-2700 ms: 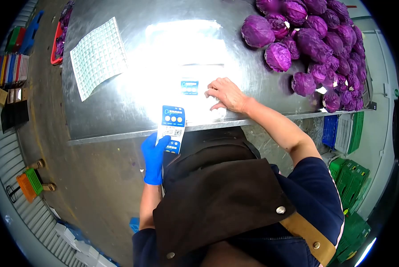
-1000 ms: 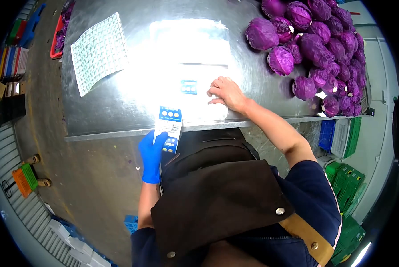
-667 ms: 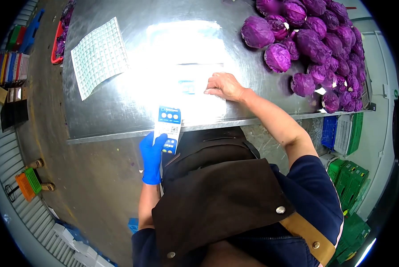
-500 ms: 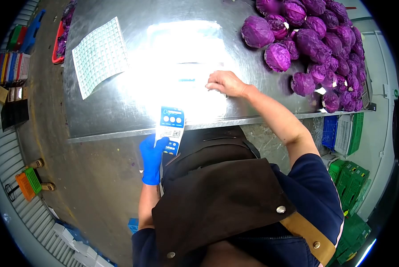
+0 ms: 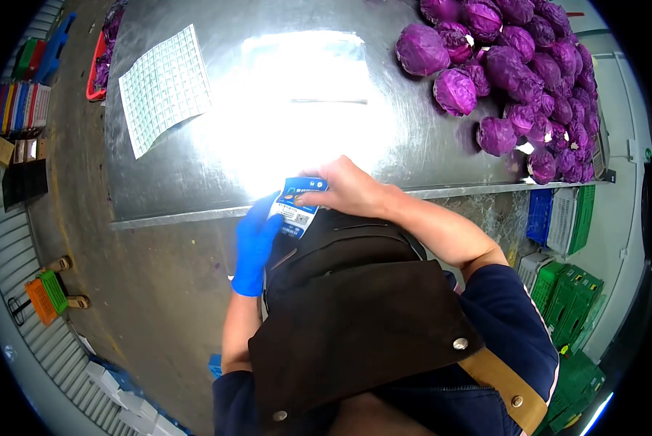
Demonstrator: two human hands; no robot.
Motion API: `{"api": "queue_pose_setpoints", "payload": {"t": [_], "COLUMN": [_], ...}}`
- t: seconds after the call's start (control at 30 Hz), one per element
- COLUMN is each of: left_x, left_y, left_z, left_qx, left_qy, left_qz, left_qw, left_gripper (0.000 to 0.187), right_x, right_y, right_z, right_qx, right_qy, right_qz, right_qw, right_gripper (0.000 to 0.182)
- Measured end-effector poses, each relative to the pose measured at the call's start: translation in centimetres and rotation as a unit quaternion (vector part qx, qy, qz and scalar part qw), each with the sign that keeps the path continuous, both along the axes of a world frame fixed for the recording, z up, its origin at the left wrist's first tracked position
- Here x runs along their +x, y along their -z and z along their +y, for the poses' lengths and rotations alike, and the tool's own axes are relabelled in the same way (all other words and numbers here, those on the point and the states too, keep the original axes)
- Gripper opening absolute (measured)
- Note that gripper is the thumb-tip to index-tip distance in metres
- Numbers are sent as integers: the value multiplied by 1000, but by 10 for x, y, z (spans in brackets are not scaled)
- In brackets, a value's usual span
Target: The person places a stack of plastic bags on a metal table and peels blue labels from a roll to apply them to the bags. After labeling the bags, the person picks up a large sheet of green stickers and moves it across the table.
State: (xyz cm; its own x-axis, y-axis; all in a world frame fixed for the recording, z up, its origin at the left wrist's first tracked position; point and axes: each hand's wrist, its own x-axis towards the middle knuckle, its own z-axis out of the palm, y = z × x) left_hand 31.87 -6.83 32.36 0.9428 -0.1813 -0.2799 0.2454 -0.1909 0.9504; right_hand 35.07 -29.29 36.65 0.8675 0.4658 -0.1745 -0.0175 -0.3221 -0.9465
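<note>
— Label card [image 5: 297,206], blue and white with a printed code: where do you have it right now?

— You have it pinched in both hands just at the near edge of the table [image 5: 195,167], close against your apron [image 5: 355,320]. Your left hand [image 5: 257,243], in the blue glove, grips it from below; your right hand [image 5: 347,190], bare, closes its fingertips on the upper end.

— So what looks finished, and what is left?

— Judging from how things lie, you are only at the labelling part. The card is in hand, but none of the red cabbages [image 5: 500,65] heaped at the far right of the table shows a label that you can make out, and neither hand is near them. The sticker sheet [image 5: 164,87] lies flat at the far left, well apart from the pile and from your hands, with its grid looking mostly full.

— And the middle of the table?

— Glare washes it out; you cannot tell what lies there. Down on the floor to your right, green and blue crates [image 5: 569,291] stand stacked, with no cabbage visible in them, so by my reading most of the work is yet to come.
</note>
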Motion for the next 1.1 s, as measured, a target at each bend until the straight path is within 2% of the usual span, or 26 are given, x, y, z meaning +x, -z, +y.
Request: {"api": "queue_pose_setpoints", "payload": {"t": [0.03,0.1,0.17,0.27,0.3,0.4,0.43,0.47,0.53,0.57,0.6,0.67,0.73,0.8,0.87,0.9,1.0,1.1], "left_x": [3,7,6,2,0,-19,-25,-28,-27,-25,-23,-21,-16,-14,-16,-17,-15,-13], "left_y": [-6,-21,-17,7,10,4,7,10,10,8,10,16,8,3,7,8,8,8], "left_z": [-9,-24,-21,-10,-8,-4,3,10,17,19,21,25,23,25,27,27,23,17], "left_qx": [-4,-11,39,105,126,55,61,40,-1,0,6,15,6,7,-22,-37,-35,-44], "left_qy": [-9,-26,-31,-40,-41,26,38,6,-56,-51,-51,-53,-42,-33,-44,-50,-35,-36], "left_qz": [-5,-14,15,81,107,94,136,162,215,188,175,149,115,113,104,99,107,111], "left_qw": [1000,999,999,990,985,994,988,986,975,981,983,987,992,993,993,993,993,992], "left_gripper": [24,19,16,17,19,20,23,25,27,28,28,28,29,29,28,28,30,31], "right_x": [-2,-11,-13,-9,-7,20,36,52,67,67,58,48,39,29,23,16,11,25], "right_y": [-7,2,10,17,12,34,37,39,49,58,83,113,108,93,59,73,105,115], "right_z": [3,11,14,7,5,-18,-33,-45,-46,-43,-36,-24,-20,-24,-43,-59,-85,-87], "right_qx": [-37,-76,-79,-136,-120,-138,-147,-156,-218,-248,-264,-358,-377,-360,-305,-265,-332,-343], "right_qy": [10,39,66,56,52,87,131,174,132,111,80,38,104,138,141,116,-27,-40], "right_qz": [3,-84,-151,-148,-113,-135,-139,-144,-114,-96,-190,-173,-238,-243,-187,-273,-284,-245], "right_qw": [999,993,983,978,985,977,971,962,960,957,942,917,889,890,923,918,899,906], "right_gripper": [35,34,29,23,19,20,22,24,27,28,38,56,62,65,64,57,42,25]}}
